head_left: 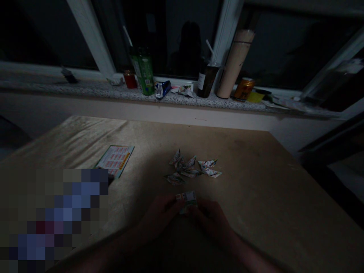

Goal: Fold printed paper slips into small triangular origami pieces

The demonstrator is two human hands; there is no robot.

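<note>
A small piece of folded printed paper [187,197] is held between my two hands, low over the table. My left hand [162,211] is closed on its left side, and my right hand [212,214] grips its right side. The fingertips are dim in shadow. Just beyond the hands lies a loose group of several folded paper shapes with pointed ends [190,171], made of similar printed paper. Two more pointed folds [209,171] sit at the right of that group.
A flat printed sheet [116,159] lies on the table [250,182] at the left, beside a pixelated area. Along the granite windowsill [176,99] stand a green cup [145,72], a dark drink cup [207,81], a tall pinkish flask [234,66], an orange can [243,90] and crumpled wrappers [163,90].
</note>
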